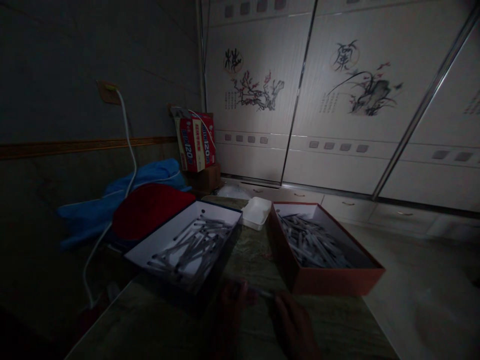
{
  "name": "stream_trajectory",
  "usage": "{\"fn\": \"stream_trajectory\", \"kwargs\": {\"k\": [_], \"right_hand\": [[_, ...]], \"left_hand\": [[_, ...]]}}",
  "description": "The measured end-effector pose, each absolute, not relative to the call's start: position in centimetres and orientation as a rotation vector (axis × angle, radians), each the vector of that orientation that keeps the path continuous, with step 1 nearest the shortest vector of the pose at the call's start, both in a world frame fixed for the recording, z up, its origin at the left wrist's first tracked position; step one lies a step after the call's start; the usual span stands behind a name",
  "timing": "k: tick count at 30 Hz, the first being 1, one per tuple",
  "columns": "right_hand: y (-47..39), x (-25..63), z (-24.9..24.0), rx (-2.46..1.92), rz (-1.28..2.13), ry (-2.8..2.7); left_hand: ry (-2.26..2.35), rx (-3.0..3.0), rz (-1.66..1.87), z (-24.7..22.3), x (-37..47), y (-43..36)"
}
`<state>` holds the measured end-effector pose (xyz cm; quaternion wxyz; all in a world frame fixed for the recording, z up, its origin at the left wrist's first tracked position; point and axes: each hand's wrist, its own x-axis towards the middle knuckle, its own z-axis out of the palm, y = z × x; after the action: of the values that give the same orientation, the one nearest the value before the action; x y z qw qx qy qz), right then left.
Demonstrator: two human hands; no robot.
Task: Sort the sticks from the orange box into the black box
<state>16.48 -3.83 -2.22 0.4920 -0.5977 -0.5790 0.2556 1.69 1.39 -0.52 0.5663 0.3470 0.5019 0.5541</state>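
Near the front of the table, my left hand (pixel 233 300) is closed on one end of a slim pen (pixel 264 293). The fingers of my right hand (pixel 294 317) pinch its other end. Both hands are dark and blurred, so the pen's details cannot be made out. Beyond my left hand is a dark-edged box (pixel 152 246) with a white inside, holding many loose pens (pixel 198 245). To the right, past my right hand, a reddish-brown box (pixel 337 281) holds a thicker heap of similar pens (pixel 311 242).
A small white tray (pixel 257 212) stands between the boxes at the table's (pixel 247 255) far end. Left of the table lie red cloth (pixel 150 210) and blue cloth (pixel 146 175), crossed by a white cable (pixel 129 145). A red carton (pixel 197 142) sits before sliding wardrobe doors (pixel 258 50).
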Motion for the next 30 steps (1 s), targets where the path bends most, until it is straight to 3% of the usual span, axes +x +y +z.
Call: {"fn": "stream_trajectory", "kwargs": {"k": [30], "right_hand": [[-3.9,16.7,-2.5,-1.425,0.679,-1.422]], "left_hand": [[1.145,0.809,1.319,-0.7,1.8,1.5]]}}
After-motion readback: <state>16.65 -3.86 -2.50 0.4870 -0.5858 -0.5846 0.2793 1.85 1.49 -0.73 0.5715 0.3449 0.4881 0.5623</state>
